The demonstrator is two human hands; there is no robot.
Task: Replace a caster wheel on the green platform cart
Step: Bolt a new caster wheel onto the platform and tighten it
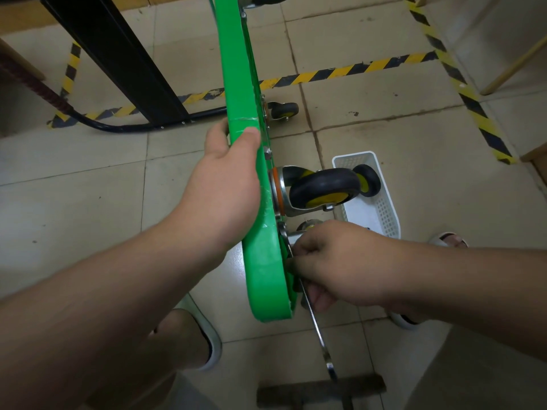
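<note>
1. Beige tile floor (88,179) all around, with grubby seams.
2. Yellow-black tape (340,71) runs across the tiles, and another strip drops down the right side.
3. White basket (387,214) sits on the floor at right, its walls perforated.
4. Pale stick (515,66) slants at far right.
5. Dark block (296,393) lies at the bottom edge.

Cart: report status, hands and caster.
Left hand grips cart edge, cart tipped on its side. Right hand holds wrench at base of caster; caster mounted. Basket beside, clear of wrench.
</note>
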